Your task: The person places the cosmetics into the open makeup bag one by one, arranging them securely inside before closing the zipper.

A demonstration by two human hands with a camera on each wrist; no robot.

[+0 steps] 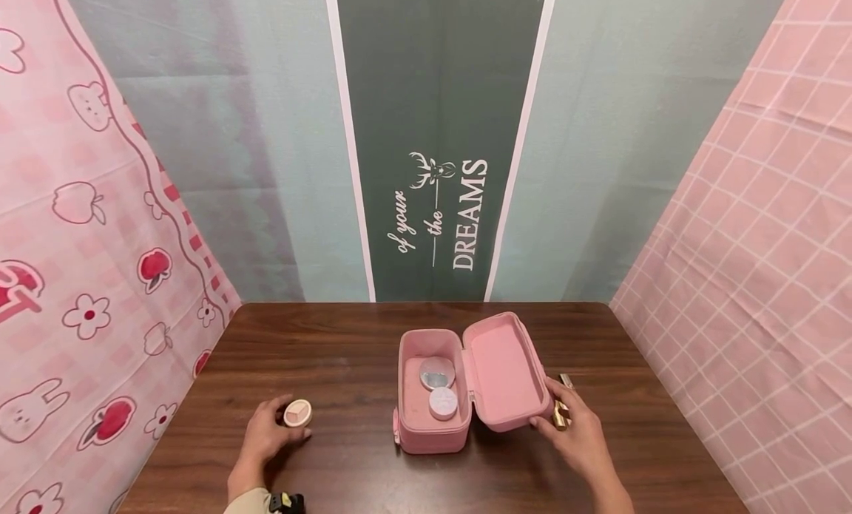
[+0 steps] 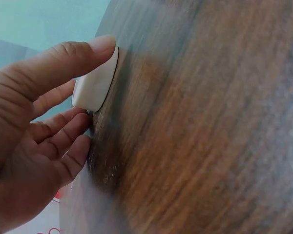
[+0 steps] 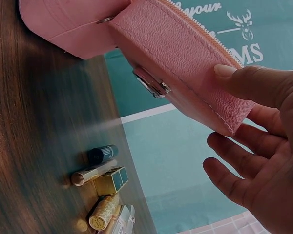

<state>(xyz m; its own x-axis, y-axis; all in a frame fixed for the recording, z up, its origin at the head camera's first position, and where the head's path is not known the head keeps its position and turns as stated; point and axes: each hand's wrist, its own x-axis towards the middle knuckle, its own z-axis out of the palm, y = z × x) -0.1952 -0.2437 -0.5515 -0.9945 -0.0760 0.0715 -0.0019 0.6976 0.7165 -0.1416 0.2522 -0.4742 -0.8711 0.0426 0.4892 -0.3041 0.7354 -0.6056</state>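
left fingers point(image 2: 63, 140), part-curled, pinch a cream compact point(image 1: 297, 413); right fingers point(image 3: 238, 154) grip a pink case lid point(image 1: 509, 370).

the person's left hand point(image 1: 269, 429) and right hand point(image 1: 575, 433) are out in front of them, well apart, each making a pinching grip. on the left, the thumb point(image 2: 63, 63) reaches across nearly straight, and the lower fingers point(image 2: 71, 156) bend loosely below it. the right thumb point(image 3: 256, 85) stretches out too, its lower fingers point(image 3: 234, 180) spread and gently bent. from here i see the bare right forearm point(image 1: 609, 484) slanting inward, while a pale sleeve point(image 1: 249, 501) ends near the left wrist point(image 1: 245, 478).
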